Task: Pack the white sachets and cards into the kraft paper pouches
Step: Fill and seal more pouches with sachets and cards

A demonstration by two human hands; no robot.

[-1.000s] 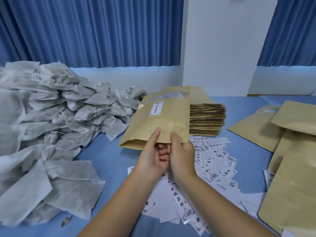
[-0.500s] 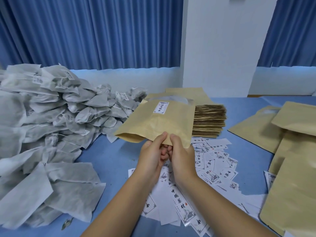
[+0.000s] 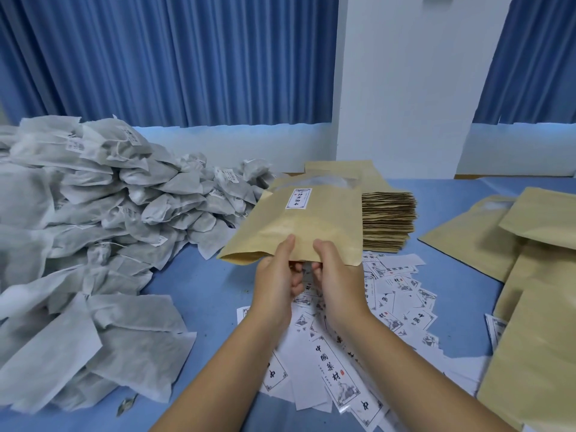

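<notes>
The kraft pouch (image 3: 299,232) hides the fingertips of the left grip (image 3: 276,285) and right grip (image 3: 338,282) under its near edge, and part of the pouch stack (image 3: 388,219) behind. Its label (image 3: 298,198) is too small to read; the pale shape in its window (image 3: 327,182) is possibly a sachet. The sachet heap (image 3: 93,213) runs off the left edge, loose pouches (image 3: 530,307) off the right; forearms (image 3: 218,369) cover some cards (image 3: 399,285).

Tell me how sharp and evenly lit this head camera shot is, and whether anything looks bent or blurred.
Head view: soft, even light, no glare; the wide lens tilts the curtains and the pillar; the sachet pile smears toward the left edge; the held pouch and cards look sharp.
</notes>
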